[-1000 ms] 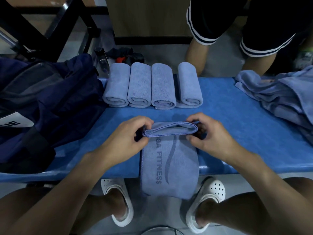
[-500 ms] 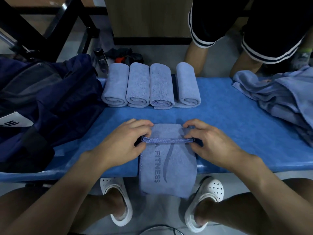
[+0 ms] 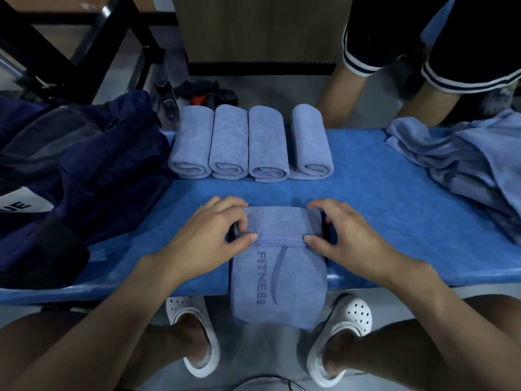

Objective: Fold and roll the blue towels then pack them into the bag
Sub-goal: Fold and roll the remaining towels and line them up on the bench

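Note:
A folded blue towel (image 3: pixel 277 280) printed FITNESS lies on the blue bench (image 3: pixel 380 210), its near end hanging over the front edge. Its far end is turned into a small roll. My left hand (image 3: pixel 208 238) grips the roll's left end and my right hand (image 3: pixel 341 238) grips its right end, thumbs on the hem. Several rolled blue towels (image 3: pixel 249 142) lie side by side at the bench's far edge. A dark navy bag (image 3: pixel 84 170) sits at the left. Unfolded blue towels (image 3: pixel 468 162) are heaped at the right.
Another person's legs (image 3: pixel 338 91) in dark shorts stand beyond the bench. A bottle (image 3: pixel 167 100) and dark items lie on the floor behind the rolled towels. A black metal frame (image 3: pixel 84 46) rises at the far left. My feet in white clogs (image 3: pixel 197 328) are under the bench.
The loose fold at the towel's far end has been rolled toward me into a flatter, tighter roll; more of the print is covered. Both hands moved slightly nearer with it.

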